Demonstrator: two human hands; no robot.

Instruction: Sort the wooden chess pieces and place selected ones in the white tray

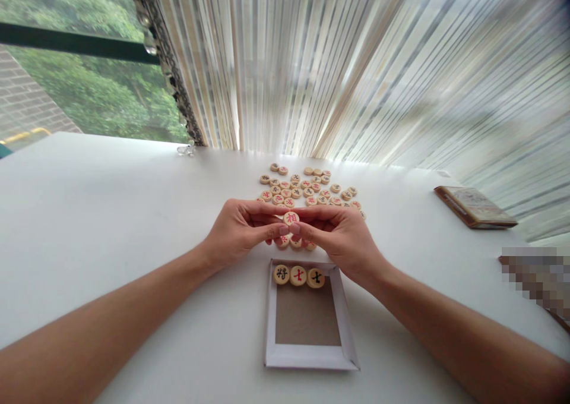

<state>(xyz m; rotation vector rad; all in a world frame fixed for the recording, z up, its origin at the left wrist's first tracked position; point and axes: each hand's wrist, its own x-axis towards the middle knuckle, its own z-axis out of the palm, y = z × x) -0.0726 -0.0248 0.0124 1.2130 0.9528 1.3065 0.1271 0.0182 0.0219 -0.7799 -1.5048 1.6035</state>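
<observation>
Left hand (236,229) and right hand (350,232): 2-hand pinch on 1 red-marked disc (291,218).
Hands meet fingertip to fingertip; thumbs and fingers of both grasp the disc, its marked face toward the camera, near the far wall of 1 tray (312,356). Tray contents: 3 seated discs (298,275) in 1 row, 2 black-marked, 1 red-marked. Loose discs (285,185) on 1 table (111,214): more than 20; hands hide some.

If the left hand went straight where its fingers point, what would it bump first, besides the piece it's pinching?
Probably the right hand, pinching the same round piece from the opposite side and facing the left hand, though one picture leaves depth unclear.
</observation>
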